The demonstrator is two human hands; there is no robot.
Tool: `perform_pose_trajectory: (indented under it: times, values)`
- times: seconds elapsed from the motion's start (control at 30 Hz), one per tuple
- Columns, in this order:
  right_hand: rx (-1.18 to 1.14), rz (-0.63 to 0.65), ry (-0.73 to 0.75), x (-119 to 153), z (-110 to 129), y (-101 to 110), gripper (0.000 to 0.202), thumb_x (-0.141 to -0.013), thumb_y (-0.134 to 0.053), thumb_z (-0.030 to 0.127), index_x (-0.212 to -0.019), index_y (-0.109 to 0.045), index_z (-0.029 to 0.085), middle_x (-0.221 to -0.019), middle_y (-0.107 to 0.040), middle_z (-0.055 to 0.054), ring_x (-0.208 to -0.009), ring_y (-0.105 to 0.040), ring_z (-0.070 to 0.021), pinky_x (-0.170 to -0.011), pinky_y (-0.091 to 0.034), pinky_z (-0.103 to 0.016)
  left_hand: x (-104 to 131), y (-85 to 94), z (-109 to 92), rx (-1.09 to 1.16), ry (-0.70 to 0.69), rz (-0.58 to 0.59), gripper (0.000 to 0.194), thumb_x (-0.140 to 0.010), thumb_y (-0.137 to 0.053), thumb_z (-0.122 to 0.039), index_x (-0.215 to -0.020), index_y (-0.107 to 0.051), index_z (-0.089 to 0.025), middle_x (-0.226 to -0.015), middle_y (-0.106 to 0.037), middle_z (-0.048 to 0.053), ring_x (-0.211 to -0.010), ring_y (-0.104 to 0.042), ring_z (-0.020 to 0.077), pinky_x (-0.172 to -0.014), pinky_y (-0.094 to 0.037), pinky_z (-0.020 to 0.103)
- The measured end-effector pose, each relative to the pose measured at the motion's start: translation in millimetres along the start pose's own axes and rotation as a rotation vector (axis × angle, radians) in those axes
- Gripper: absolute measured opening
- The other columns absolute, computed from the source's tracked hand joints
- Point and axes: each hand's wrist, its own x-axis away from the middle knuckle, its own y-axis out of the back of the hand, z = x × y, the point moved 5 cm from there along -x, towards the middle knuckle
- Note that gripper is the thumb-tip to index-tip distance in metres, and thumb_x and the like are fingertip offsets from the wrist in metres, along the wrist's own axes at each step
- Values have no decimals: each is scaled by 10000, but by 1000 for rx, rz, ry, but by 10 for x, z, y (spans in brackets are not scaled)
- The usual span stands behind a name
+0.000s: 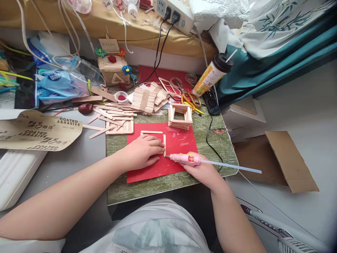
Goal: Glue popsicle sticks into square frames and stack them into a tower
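Note:
In my right hand (204, 170) is a pink hot glue gun (185, 159), with a long clear glue stick (231, 166) poking out of its back. Its nozzle points left and sits at the near end of an upright craft stick (164, 144). My left hand (143, 151) lies palm down with fingers stretched out, fingertips by that stick. Another craft stick (152, 132) runs crosswise beyond the fingers. Whatever lies under the left palm is hidden. Both sticks rest on a red sheet (179, 144). A square frame of stacked sticks (180, 117) stands at the sheet's far right corner.
Loose craft sticks (113, 116) and stick panels (144, 99) lie behind the sheet. Orange-handled scissors (191, 98), a tilted drink cup (213, 73) and black cords (210, 130) are at the back right. Sandpaper (39, 130) curls at left.

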Motion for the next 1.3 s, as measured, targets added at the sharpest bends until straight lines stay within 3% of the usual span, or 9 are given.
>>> perform_pose_trajectory:
  times: [0.43, 0.53, 0.6, 0.67, 0.93, 1.07, 1.17, 1.23, 1.3]
  values:
    - [23, 44, 44, -14, 28, 38, 323, -967, -680, 365, -1272, -785, 361, -1259, -784, -31, -1197, -725, -308, -1089, -581, -491, 13, -11, 20, 19, 9, -34, 313, -1007, -609, -283, -1304, -705, -275, -1352, -714, 59, -1252, -629, 275, -1117, -457, 452]
    - [-73, -23, -59, -28, -157, 177, 410, -944, -693, 406, -1337, -747, 302, -1100, -809, -65, -971, -760, -258, -844, -636, -385, 19, -14, 24, 21, 4, -37, 305, -1006, -611, -286, -1296, -707, -273, -1347, -715, 58, -1250, -629, 275, -1119, -455, 453]
    - [-160, -131, -229, -48, -370, 351, 441, -911, -714, 470, -1274, -759, 224, -781, -761, -47, -655, -685, -201, -552, -541, -294, 28, -13, 29, 21, 0, -44, 299, -1005, -611, -287, -1287, -708, -275, -1343, -716, 58, -1250, -630, 275, -1119, -454, 452]
    - [-196, -235, -344, -75, -529, 547, 449, -839, -771, 516, -1124, -772, 169, -665, -688, -25, -534, -585, -165, -455, -421, -262, 35, -12, 33, 19, -9, -48, 292, -1010, -601, -291, -1282, -707, -276, -1336, -719, 60, -1246, -633, 273, -1116, -453, 452]
    - [467, -485, -342, -143, -447, 936, 402, -853, -702, 606, -877, -716, 205, -874, -723, -77, -727, -638, -231, -608, -414, -316, 46, 0, 43, 16, -46, -55, 319, -1017, -601, -311, -1326, -669, -275, -1399, -678, 76, -1260, -619, 275, -1108, -443, 454]
    - [548, -638, -225, -62, -453, 861, 393, -838, -754, 559, -985, -716, 196, -1067, -696, -127, -888, -662, -280, -762, -508, -381, 62, 110, 54, 22, -8, -114, 293, -991, -638, -328, -1276, -659, -261, -1395, -665, 84, -1271, -604, 277, -1096, -426, 456]
    - [605, -786, 18, 12, -304, 731, 278, -915, -722, 443, -1054, -701, 203, -1096, -702, -131, -1042, -647, -324, -932, -520, -470, 64, 181, 100, -34, 64, -139, 202, -971, -660, -375, -1124, -685, -246, -1226, -713, 79, -1130, -635, 275, -968, -442, 452]
    - [587, -721, 249, -13, -132, 526, 147, -997, -624, 317, -1073, -700, 216, -1091, -722, -117, -1086, -646, -309, -994, -518, -487, 55, 179, 120, -52, 81, -109, 205, -953, -686, -422, -1053, -691, -244, -1119, -721, 67, -1052, -639, 266, -903, -435, 440]
    - [528, -490, 456, -110, 33, 237, 196, -1027, -566, 220, -1170, -701, 229, -1177, -738, -105, -1140, -654, -283, -1046, -522, -485, 42, 151, 121, -44, 75, -70, 219, -941, -704, -445, -1035, -696, -247, -1077, -719, 59, -1032, -640, 257, -894, -427, 435]
